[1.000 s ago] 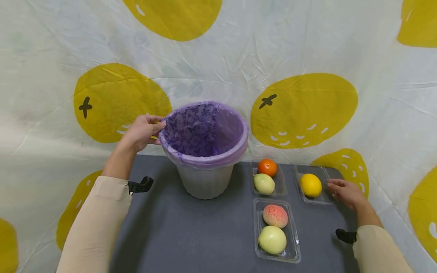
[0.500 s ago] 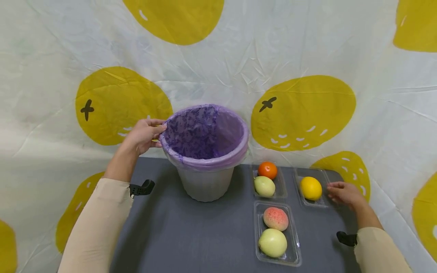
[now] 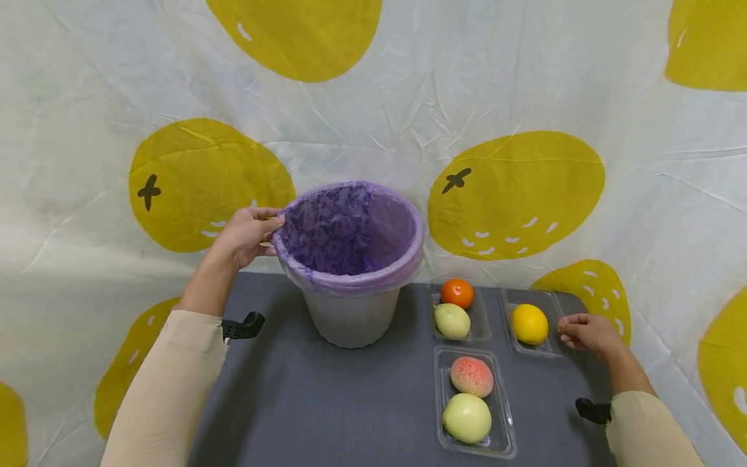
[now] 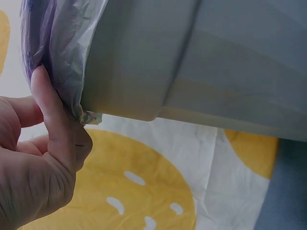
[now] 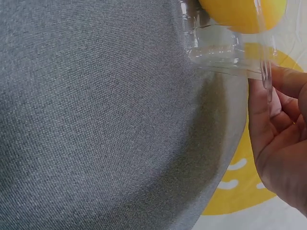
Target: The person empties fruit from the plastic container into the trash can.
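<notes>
My left hand [image 3: 248, 235] pinches the left rim of a pale grey trash bin [image 3: 350, 321], thumb and fingers on its purple patterned bin liner [image 3: 356, 285]. Up close in the left wrist view, fingers press the folded liner edge [image 4: 72, 52] against the bin's side. At the right, my right hand [image 3: 592, 335] pinches the edge of a clear plastic tray [image 3: 551, 350] holding one round yellow fruit [image 3: 529, 324]. Thumb and fingers sit on either side of the tray's rim [image 5: 266, 72] in the right wrist view.
Another clear tray [image 3: 483, 331] holds an orange-red fruit [image 3: 457, 294] and a pale green one [image 3: 452, 321]. Nearer, a third tray [image 3: 506, 441] holds a peach [image 3: 472, 376] and a pale green fruit [image 3: 467, 418]. A patterned cloth [image 3: 362, 130] hangs behind the grey table [image 3: 327, 408].
The scene sits slightly lower in the head view as the camera has tilted up a little. Both hands keep their holds, and the bin and trays stay in place.
</notes>
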`<action>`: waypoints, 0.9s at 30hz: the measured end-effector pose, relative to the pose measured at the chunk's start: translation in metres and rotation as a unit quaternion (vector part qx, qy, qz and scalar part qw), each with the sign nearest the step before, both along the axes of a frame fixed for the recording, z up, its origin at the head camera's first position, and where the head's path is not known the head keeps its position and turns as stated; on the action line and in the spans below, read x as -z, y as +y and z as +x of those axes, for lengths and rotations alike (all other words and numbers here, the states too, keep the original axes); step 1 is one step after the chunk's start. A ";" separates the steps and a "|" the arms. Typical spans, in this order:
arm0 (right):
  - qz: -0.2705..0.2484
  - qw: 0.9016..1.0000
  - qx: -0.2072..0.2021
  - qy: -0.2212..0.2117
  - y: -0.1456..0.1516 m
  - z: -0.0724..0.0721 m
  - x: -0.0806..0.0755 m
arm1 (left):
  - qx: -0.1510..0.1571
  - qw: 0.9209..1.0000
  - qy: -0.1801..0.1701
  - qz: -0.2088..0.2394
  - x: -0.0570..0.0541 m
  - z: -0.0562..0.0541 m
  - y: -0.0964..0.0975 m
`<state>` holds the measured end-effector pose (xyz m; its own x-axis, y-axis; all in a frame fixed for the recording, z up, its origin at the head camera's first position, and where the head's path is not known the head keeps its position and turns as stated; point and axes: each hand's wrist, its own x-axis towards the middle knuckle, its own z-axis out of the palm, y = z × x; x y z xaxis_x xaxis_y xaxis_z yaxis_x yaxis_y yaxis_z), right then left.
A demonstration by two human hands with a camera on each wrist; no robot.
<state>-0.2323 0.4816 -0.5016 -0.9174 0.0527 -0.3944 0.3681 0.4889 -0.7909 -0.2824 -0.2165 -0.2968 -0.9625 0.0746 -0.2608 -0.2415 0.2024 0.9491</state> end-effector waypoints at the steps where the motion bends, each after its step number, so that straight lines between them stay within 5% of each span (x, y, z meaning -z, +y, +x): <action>1: -0.001 1.000 -0.001 0.002 0.000 0.001 0.000 | 0.000 1.000 0.001 0.000 0.000 0.000 0.000; 27: -0.028 0.998 -0.016 0.047 -0.017 0.012 -0.020 | -0.006 1.000 0.006 0.002 0.000 0.002 0.002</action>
